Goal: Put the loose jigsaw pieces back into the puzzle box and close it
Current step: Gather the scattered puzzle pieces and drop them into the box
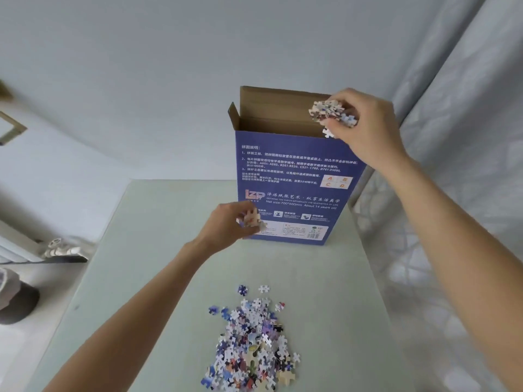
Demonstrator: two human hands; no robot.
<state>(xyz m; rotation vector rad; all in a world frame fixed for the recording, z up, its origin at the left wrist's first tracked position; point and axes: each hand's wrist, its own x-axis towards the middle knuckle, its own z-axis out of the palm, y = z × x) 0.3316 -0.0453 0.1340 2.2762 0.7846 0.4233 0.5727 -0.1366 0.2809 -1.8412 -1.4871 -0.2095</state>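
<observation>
So the blue puzzle box (297, 188) is standing upright at the far end of the pale green table (158, 278), top flaps open, brown cardboard inside showing. Right hand (365, 128) is up at the box's open top on the right side, fingers curled round a clump of jigsaw pieces (331, 111), with one white piece (327, 132) hanging just under the fingers at the box rim. Left hand (226, 224) is lower, in front of the box's near left corner, fingers pinching a smaller bunch of pieces (250, 219). The main loose pile (252, 343) is still on the table at the near edge, well apart from the box.
</observation>
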